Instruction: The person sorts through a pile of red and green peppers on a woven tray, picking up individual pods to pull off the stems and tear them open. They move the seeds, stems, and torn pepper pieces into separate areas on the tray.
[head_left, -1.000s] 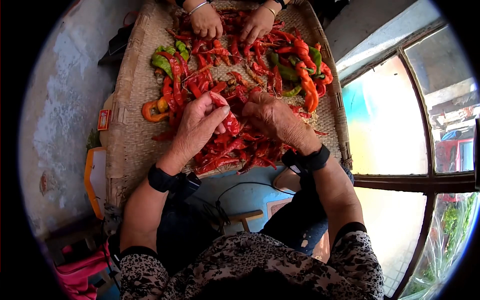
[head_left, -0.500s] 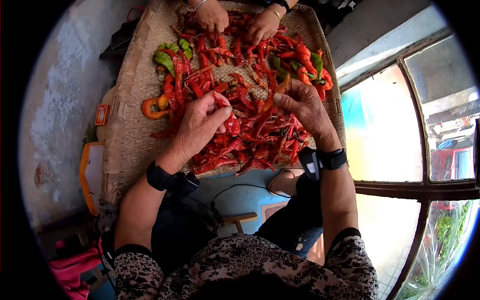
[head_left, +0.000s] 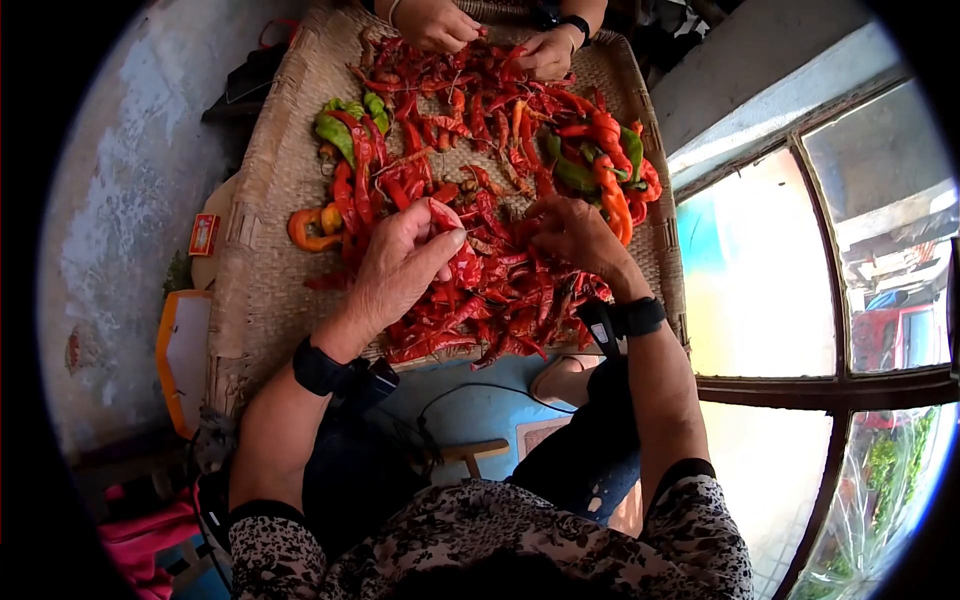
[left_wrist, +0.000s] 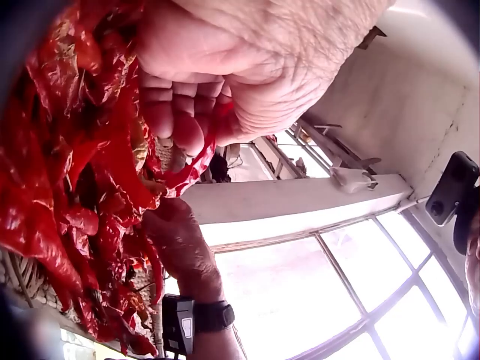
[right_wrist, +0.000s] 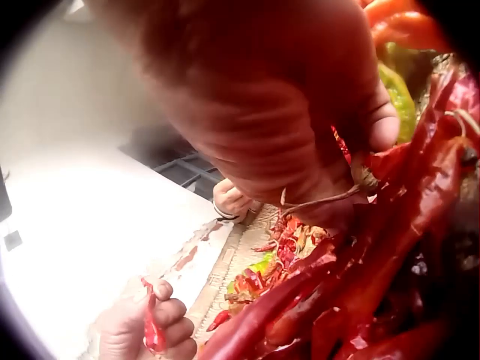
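My left hand (head_left: 400, 265) pinches a wrinkled red chili pepper (left_wrist: 191, 171) between thumb and fingers, above the near part of the pile. To its right, my right hand (head_left: 585, 240) is down at the heap of red chili peppers (head_left: 480, 305). In the right wrist view its thumb and bent fingers close on a red chili pepper (right_wrist: 390, 159) near the stem cap, and a thin stem sticks out beside them. My right fingertips are partly hidden by the hand itself. The heap lies on a woven tray (head_left: 255, 300).
Across the tray another person's hands (head_left: 435, 24) work among more red peppers. Fresh green and orange-red peppers (head_left: 612, 185) lie at the right, with green ones (head_left: 335, 135) at the left. A window (head_left: 765, 270) stands on the right, and a small red box (head_left: 204, 235) lies beyond the left rim.
My right hand rose with an orange-red pepper, then came back down to the pile without it. My left hand stays nearly still with its pepper. The other person's hands shifted and lifted slightly.
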